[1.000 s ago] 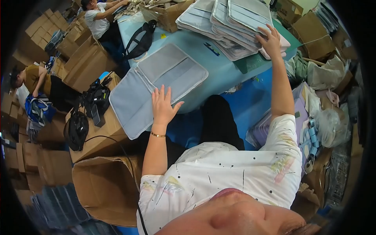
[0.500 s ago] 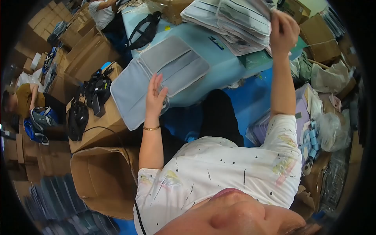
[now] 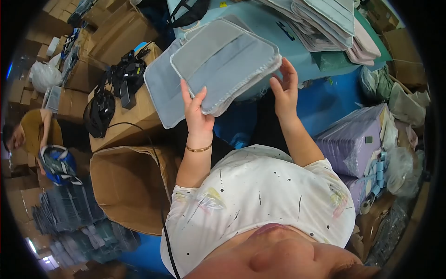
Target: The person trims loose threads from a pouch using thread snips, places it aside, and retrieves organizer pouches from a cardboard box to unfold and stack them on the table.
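Observation:
A flat grey-blue fabric panel [image 3: 227, 60] with piped edges and a pocket seam is tilted up over the table. My left hand [image 3: 199, 111] grips its lower left edge, thumb on top and fingers at the side. At the panel's right corner, my right hand [image 3: 285, 90] is open, thumb and fingers apart; whether a fingertip touches the edge is unclear. Underneath lies an opened-out grey-blue piece [image 3: 160, 88], partly covered. A stack of similar panels [image 3: 325, 23] rests on the table to the upper right, with pink pieces [image 3: 364, 46] beside it.
The light-blue table [image 3: 251, 16] holds a black strapped bag [image 3: 189, 13]. At left stand an open cardboard box [image 3: 127, 190] and a carton with black pouches [image 3: 100, 114]. Wrapped purple bundles [image 3: 350, 139] are at right. A cable [image 3: 160, 186] runs past my left arm. A co-worker [image 3: 37, 132] is far left.
My right hand has come down and left from the stack to the panel. My left hand has closed on a panel now raised above the opened-out piece. The view has shifted slightly.

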The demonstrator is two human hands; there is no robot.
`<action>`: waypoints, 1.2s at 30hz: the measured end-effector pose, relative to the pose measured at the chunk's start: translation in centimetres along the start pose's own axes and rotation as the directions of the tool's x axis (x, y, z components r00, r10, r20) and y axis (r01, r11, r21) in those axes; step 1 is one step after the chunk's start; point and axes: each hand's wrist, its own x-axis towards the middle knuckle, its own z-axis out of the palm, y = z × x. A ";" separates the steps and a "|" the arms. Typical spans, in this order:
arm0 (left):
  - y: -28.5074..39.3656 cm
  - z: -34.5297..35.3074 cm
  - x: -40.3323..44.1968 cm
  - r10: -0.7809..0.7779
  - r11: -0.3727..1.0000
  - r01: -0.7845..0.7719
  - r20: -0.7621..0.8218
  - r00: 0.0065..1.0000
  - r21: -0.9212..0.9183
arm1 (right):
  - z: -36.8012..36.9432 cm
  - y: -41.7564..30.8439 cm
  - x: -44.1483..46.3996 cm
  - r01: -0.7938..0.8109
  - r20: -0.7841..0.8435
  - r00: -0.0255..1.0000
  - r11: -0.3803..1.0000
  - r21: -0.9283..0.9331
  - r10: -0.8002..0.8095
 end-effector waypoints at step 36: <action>-2.0 -9.7 -2.2 0.246 0.420 -0.568 0.514 0.822 0.708 | -5.0 -8.0 -0.1 0.594 0.484 0.779 0.717 -0.366 -0.399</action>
